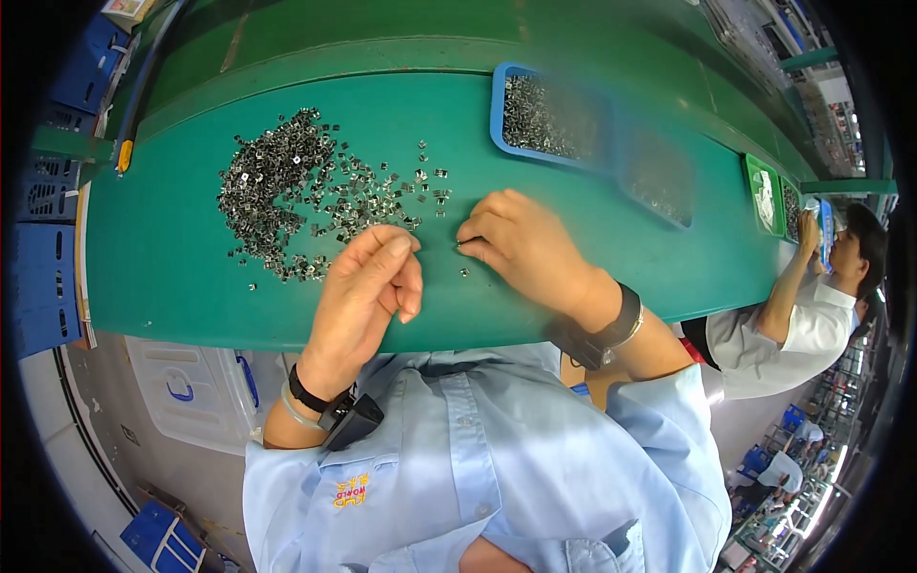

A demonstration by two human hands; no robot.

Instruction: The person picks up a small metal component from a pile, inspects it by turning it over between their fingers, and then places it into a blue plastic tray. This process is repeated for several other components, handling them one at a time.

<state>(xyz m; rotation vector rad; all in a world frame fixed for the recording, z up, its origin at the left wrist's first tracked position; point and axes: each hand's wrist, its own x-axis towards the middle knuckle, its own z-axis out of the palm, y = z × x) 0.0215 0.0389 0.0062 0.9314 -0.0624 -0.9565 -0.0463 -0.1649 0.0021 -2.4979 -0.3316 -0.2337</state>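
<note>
A large heap of small square black-and-silver metal parts [272, 181] covers the left of the green tabletop [172, 306], thinning out toward the middle. At the heap's near right edge is my left hand [363, 277], its thumb and fingers pinched together; anything between them is hidden. Across a small gap, my right hand [525, 244] pinches a tiny dark part [458, 244] between thumb and forefinger, just above the tabletop. One loose metal part [464, 272] lies on the table below those fingertips. Several more lie scattered beyond the two hands.
A blue tray [497, 124] of similar parts stands at the back right, partly blurred, with another hazy container [659, 181] beside it. Farther right are a green tray [752, 181] and a co-worker [798, 315]. Blue crates [43, 286] stand left; a translucent lidded box [186, 392] sits below the table.
</note>
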